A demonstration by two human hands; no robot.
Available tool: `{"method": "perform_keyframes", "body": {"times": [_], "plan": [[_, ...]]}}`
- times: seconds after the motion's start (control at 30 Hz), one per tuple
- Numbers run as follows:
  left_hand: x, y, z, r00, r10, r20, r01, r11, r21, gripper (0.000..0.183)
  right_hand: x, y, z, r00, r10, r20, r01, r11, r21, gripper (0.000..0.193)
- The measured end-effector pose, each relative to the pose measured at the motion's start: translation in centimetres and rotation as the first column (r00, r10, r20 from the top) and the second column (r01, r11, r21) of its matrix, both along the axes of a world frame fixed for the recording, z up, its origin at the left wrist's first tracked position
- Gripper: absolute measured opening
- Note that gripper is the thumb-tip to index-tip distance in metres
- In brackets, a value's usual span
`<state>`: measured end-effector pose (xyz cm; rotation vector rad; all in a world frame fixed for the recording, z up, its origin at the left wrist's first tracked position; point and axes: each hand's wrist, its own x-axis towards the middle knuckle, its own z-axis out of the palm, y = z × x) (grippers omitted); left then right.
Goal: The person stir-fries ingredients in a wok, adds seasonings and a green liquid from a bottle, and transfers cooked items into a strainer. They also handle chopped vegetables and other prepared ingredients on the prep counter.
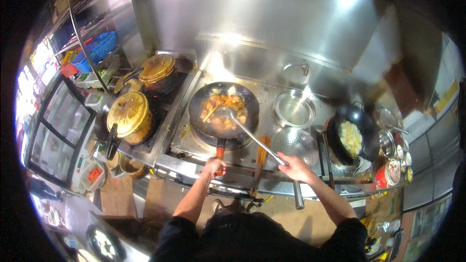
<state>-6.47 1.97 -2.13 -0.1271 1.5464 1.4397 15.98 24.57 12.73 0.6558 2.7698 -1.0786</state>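
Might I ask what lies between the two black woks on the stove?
The head view shows a steel pot, a perforated strainer, a tan wok brush and the ladle handle.

My left fingers grip the handle of the wok; my right fingers hold the ladle, its bowl in the food. A lidded pot stands to my left.
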Motion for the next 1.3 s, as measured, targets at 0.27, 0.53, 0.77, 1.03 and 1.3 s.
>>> {"method": "perform_keyframes", "body": {"times": [0.27,0.53,0.77,1.03,1.3], "plan": [[3.6,-0.6,1.9,0.983,0.123,-0.139,-0.121,0.992,0.024,0.008,-4.9,-1.7,-7.0,0.994,0.079,0.071,-0.093,0.971,0.222,0.052],[3.4,-0.5,0.6,0.978,0.070,-0.197,-0.081,0.996,-0.046,0.007,-3.8,-1.6,-4.0,0.983,0.145,0.109,-0.170,0.949,0.267,0.047],[3.2,-1.1,2.6,0.959,-0.008,-0.284,-0.062,0.970,-0.235,0.004,-10.6,0.7,-2.3,0.995,0.092,-0.032,-0.078,0.951,0.300,0.051],[3.2,-0.9,-0.9,0.927,0.086,-0.365,-0.141,0.982,-0.127,0.011,-13.3,1.5,-4.7,0.995,0.027,0.096,-0.049,0.969,0.242,0.057],[2.9,-0.6,-3.0,0.922,-0.017,-0.387,-0.071,0.974,-0.213,0.006,-14.0,1.2,-4.3,0.963,-0.048,0.264,-0.010,0.977,0.212,0.057]]}}
